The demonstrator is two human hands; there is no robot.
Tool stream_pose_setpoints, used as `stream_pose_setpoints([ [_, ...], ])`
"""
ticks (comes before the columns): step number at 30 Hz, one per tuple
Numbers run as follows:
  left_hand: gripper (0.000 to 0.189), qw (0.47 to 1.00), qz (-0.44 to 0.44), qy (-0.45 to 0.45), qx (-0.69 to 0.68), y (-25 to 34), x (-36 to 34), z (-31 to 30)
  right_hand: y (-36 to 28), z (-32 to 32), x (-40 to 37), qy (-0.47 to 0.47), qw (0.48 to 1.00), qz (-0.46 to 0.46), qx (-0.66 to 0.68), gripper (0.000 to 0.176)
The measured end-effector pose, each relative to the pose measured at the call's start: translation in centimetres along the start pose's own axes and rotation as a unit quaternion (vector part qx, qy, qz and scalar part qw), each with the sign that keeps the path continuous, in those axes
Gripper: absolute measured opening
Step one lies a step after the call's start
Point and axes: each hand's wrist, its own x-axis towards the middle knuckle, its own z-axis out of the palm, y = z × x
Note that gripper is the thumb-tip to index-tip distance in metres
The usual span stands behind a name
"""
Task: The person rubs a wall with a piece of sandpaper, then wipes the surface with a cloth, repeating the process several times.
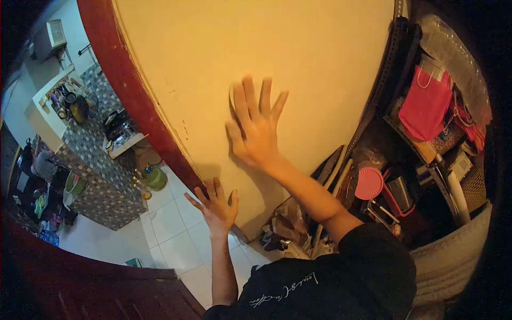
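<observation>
My right hand (257, 140) is up against the cream wall (320, 58), back of the hand toward me, fingers spread and slightly blurred. It holds nothing, and its shadow falls on the wall just left of the fingers. Lower and to the left, my left hand (217, 207) is raised with its fingers apart and nothing in it. Its fingertips overlap the lower end of the dark red door frame (140, 114) in this view. Both forearms are bare, coming out of a black T-shirt (330, 277) with white lettering.
Through the doorway, white floor tiles (178, 224) lead to a green gas cylinder (156, 178) and a mosaic-tiled counter (104, 186). A dark red door (106, 290) stands at lower left. Right of the wall, cluttered shelves hold a red bag (425, 104) and a pink round basket (369, 183).
</observation>
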Motion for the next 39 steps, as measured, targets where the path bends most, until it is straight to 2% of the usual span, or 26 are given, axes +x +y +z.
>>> stream_pose_setpoints([
  [2, 0.065, 0.999, -0.008, -0.032, -0.008, -0.1, -0.2, -0.3, -0.5, 1.6, -6.1, -0.017, 1.000, 0.011, 0.003, 0.070],
  [4, 0.080, 0.997, -0.005, -0.074, 0.007, -0.1, 0.0, -0.2, -1.3, 1.1, -6.1, -0.031, 0.999, 0.016, 0.004, 0.071],
  [5, 0.080, 0.997, -0.004, -0.078, 0.003, 0.1, 0.0, -0.1, -1.2, 1.1, -5.5, -0.036, 0.999, 0.021, 0.000, 0.071],
  [6, 0.080, 0.998, 0.003, -0.068, 0.015, 0.0, 0.0, 0.0, -1.7, 0.7, -3.9, -0.040, 0.999, 0.028, -0.002, 0.071],
  [10, 0.081, 0.999, 0.037, -0.031, 0.020, -0.8, -0.3, 0.6, -1.5, -1.4, 7.8, 0.080, 0.996, 0.000, -0.033, 0.071],
  [13, 0.081, 0.998, 0.037, -0.038, 0.015, -1.0, -0.4, 0.7, -1.5, -1.6, 8.5, 0.080, 0.996, 0.000, -0.037, 0.072],
  [14, 0.081, 0.998, 0.037, -0.038, 0.012, -0.9, -0.3, 0.8, -1.5, -1.3, 7.2, 0.079, 0.996, 0.000, -0.040, 0.072],
  [16, 0.081, 0.997, 0.066, 0.031, 0.024, -1.0, -0.3, 1.0, -1.5, 0.3, 1.4, 0.023, 0.999, 0.041, -0.011, 0.072],
  [18, 0.082, 0.997, 0.072, 0.031, 0.021, -1.0, -0.4, 0.6, -1.0, 1.7, -4.5, -0.005, 0.999, 0.048, -0.020, 0.074],
  [21, 0.083, 0.996, 0.074, 0.030, 0.026, -0.9, -0.1, 0.6, -0.8, 1.6, -4.6, -0.017, 0.996, 0.064, -0.062, 0.075],
  [23, 0.084, 0.996, 0.081, 0.022, 0.033, -1.0, -0.3, 0.4, -1.0, -0.2, 0.8, 0.005, 0.995, 0.081, -0.064, 0.076],
  [25, 0.084, 0.998, 0.063, 0.002, 0.022, -0.9, -0.2, 0.4, -0.5, -0.9, 6.4, 0.084, 0.993, 0.049, -0.062, 0.077],
  [28, 0.084, 0.998, 0.061, 0.001, 0.026, -0.7, 0.0, -0.1, -0.6, -2.7, 10.2, 0.092, 0.992, 0.052, -0.065, 0.071],
  [29, 0.084, 0.998, 0.062, 0.005, 0.028, -0.6, 0.1, -0.2, -0.6, -2.6, 9.9, 0.096, 0.992, 0.051, -0.064, 0.071],
  [31, 0.083, 0.997, 0.023, -0.072, 0.006, -0.3, 0.2, -0.6, -0.7, -2.1, 6.6, 0.048, 0.995, 0.065, -0.055, 0.075],
  [33, 0.077, 0.999, 0.020, -0.043, -0.016, -0.2, 0.1, -0.2, -1.2, -0.6, 1.0, -0.001, 0.997, 0.077, -0.014, 0.074],
  [35, 0.072, 0.999, 0.019, -0.017, -0.040, -0.4, 0.1, 0.0, -1.3, 0.7, -2.7, -0.009, 0.995, 0.085, -0.043, 0.073],
  [37, 0.071, 0.998, 0.044, 0.032, -0.038, -0.5, 0.0, 0.1, -1.4, 0.3, -2.5, -0.021, 0.993, 0.093, -0.073, 0.073],
  [39, 0.070, 0.998, 0.038, 0.018, -0.043, -0.5, -0.2, 0.0, -1.5, 0.1, -0.7, -0.002, 0.993, 0.107, -0.053, 0.069],
])
